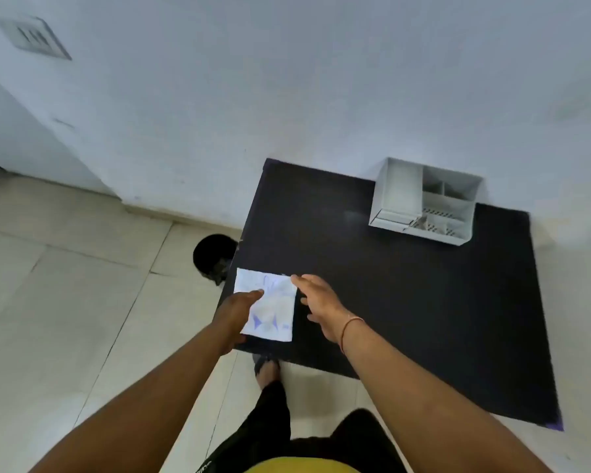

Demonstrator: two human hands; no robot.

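Note:
A white sheet of paper (273,308) with blue pen drawings lies at the near left corner of a black table (406,302). My left hand (234,312) lies on the sheet's left half, fingers stretched across it. My right hand (318,305) touches the sheet's far right corner with its straight fingertips, the rest of the hand hovering over the bare tabletop. A thin cord bracelet circles that wrist.
A grey plastic desk organiser (423,203) with several compartments stands at the table's far edge against the white wall. A black round bin (214,256) sits on the tiled floor left of the table. My foot (267,370) shows beneath the table's near edge.

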